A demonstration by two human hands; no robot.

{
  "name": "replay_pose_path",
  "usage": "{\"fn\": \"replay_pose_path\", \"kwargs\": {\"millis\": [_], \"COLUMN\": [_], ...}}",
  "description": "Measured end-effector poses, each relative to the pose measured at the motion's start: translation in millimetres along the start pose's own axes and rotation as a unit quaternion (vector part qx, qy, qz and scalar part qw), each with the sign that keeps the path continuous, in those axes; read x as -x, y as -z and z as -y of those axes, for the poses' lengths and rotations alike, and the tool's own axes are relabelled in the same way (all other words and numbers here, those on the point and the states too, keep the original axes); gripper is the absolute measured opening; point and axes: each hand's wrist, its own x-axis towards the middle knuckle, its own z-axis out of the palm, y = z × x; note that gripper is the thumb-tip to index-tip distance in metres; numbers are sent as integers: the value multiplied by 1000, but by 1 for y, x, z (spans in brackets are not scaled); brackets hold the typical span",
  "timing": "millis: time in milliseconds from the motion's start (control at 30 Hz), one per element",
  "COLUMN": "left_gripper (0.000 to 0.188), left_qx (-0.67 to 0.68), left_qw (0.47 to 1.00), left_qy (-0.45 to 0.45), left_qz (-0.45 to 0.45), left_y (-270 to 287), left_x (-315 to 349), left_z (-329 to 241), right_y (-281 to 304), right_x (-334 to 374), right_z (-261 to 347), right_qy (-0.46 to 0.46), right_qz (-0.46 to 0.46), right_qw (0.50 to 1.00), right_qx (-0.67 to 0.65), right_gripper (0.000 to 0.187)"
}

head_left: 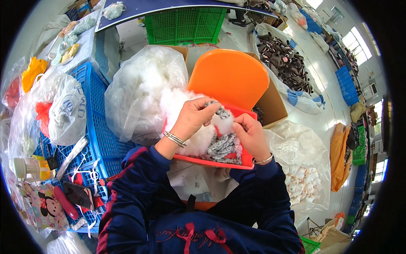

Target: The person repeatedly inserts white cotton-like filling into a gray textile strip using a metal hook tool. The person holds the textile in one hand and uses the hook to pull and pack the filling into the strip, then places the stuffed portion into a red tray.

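Note:
My left hand (pixel 193 118) is closed, thumb and fingers pinching a small grey mottled fabric piece (pixel 222 112). Just below that piece is a tuft of white stuffing (pixel 225 125), and the curled fingers of my right hand (pixel 252 137) press together at its right edge. Both hands are above a red bin (pixel 207 162) in front of my lap. Inside it, loose white stuffing (pixel 172 101) heaps up on the left. More grey mottled fabric pieces (pixel 223 147) lie in a pile on the right.
An orange chair back (pixel 228 78) rises behind the bin. On the left, a clear bag of stuffing (pixel 141 84) stands beside blue crates (pixel 99 131) carrying scissors (pixel 82 158). At right are a cardboard box (pixel 272 108), a sack of dark plush pieces (pixel 283 59) and a bag of white pieces (pixel 302 184).

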Motion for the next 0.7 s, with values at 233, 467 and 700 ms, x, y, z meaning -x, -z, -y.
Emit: {"fn": "replay_pose_path", "kwargs": {"millis": [233,467,700], "left_gripper": [33,26,22], "left_qx": [-49,-52,-29], "left_qw": [998,997,995], "left_qy": [31,-39,7], "left_qz": [13,-29,98], "left_y": [-13,-4,3], "left_x": [7,-1,-4], "left_z": [20,26,17], "right_y": [-15,-4,32], "right_x": [-1,-10,-14], "right_z": [-3,3,2], "right_qy": [-64,-126,-121], "right_qz": [6,57,-26], "right_qw": [989,972,992], "right_qx": [-131,-190,-38], "right_gripper": [8,14,18]}}
